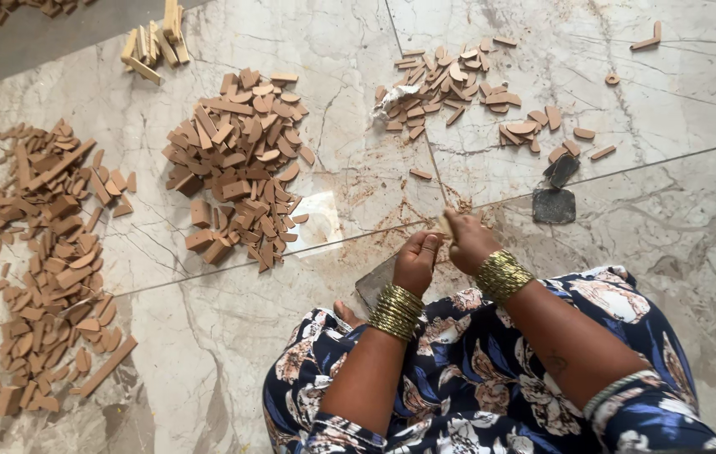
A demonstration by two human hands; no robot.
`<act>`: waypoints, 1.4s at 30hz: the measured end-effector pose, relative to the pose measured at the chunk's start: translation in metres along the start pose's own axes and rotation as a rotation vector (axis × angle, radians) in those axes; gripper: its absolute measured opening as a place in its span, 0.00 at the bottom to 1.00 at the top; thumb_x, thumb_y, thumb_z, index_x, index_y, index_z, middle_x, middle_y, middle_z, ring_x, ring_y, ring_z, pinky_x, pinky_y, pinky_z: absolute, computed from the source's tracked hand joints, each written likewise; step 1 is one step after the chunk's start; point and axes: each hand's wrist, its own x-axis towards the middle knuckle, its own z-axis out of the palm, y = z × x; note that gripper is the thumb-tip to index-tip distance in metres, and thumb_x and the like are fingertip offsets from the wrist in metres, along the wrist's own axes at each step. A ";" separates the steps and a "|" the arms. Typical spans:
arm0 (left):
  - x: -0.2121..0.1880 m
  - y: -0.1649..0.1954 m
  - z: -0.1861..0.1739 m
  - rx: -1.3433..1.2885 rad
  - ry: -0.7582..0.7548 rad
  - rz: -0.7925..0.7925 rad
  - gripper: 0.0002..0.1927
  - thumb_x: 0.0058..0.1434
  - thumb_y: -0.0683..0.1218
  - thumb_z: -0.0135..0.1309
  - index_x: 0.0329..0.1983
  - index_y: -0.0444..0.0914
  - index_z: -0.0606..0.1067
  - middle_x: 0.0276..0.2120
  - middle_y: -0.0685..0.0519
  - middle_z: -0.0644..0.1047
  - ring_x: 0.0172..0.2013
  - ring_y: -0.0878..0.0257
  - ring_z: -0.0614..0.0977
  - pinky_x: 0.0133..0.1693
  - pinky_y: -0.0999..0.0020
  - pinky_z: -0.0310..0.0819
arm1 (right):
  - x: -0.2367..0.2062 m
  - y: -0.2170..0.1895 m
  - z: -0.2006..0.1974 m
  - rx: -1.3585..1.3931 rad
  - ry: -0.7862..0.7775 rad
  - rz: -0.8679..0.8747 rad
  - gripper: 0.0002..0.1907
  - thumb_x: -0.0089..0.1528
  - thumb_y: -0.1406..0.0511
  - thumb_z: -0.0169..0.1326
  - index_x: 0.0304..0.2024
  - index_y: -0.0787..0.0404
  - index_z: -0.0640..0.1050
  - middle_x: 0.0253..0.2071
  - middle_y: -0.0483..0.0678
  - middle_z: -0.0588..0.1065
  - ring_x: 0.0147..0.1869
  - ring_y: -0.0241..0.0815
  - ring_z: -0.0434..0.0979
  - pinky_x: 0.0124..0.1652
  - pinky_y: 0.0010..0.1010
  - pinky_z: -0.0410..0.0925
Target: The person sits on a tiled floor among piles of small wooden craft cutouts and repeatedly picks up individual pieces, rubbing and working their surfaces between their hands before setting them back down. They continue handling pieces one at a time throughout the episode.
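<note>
My left hand and my right hand meet low over the marble floor, both closed around a small pale wooden piece between the fingertips. Each wrist wears a stack of gold bangles. A dark flat stone slab lies on the floor just under and left of my left hand. My lap in a dark blue floral dress fills the bottom of the view.
Heaps of small brown wooden pieces lie at the left, centre left and top middle. Pale wooden sticks sit at top left. Two dark stones rest right of my hands. Brown dust marks the floor around them.
</note>
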 end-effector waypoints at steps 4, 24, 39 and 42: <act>0.007 0.002 -0.011 0.017 0.142 -0.101 0.16 0.74 0.51 0.49 0.42 0.33 0.76 0.25 0.59 0.74 0.20 0.73 0.67 0.21 0.77 0.61 | -0.011 -0.001 0.003 0.083 0.045 -0.020 0.38 0.64 0.71 0.46 0.75 0.54 0.51 0.65 0.60 0.64 0.54 0.51 0.76 0.53 0.36 0.73; -0.019 0.051 0.009 -0.291 0.277 -0.486 0.18 0.70 0.55 0.46 0.27 0.41 0.71 0.18 0.59 0.68 0.14 0.71 0.64 0.15 0.73 0.57 | -0.020 -0.002 0.061 -0.187 0.386 -0.502 0.42 0.56 0.63 0.56 0.71 0.48 0.55 0.63 0.55 0.57 0.58 0.55 0.69 0.53 0.46 0.70; -0.018 0.028 -0.002 -0.522 0.165 -0.384 0.15 0.74 0.49 0.47 0.31 0.39 0.72 0.21 0.56 0.71 0.17 0.68 0.70 0.17 0.70 0.62 | -0.014 -0.008 0.048 -0.195 0.233 -0.223 0.47 0.59 0.66 0.54 0.74 0.36 0.47 0.67 0.52 0.49 0.62 0.56 0.61 0.53 0.45 0.71; -0.015 0.012 -0.010 -0.569 -0.004 -0.237 0.16 0.74 0.50 0.50 0.28 0.43 0.69 0.17 0.59 0.64 0.12 0.69 0.62 0.12 0.72 0.54 | -0.006 -0.008 0.022 -0.121 0.032 0.104 0.50 0.59 0.75 0.47 0.75 0.30 0.46 0.72 0.47 0.45 0.64 0.54 0.59 0.53 0.40 0.73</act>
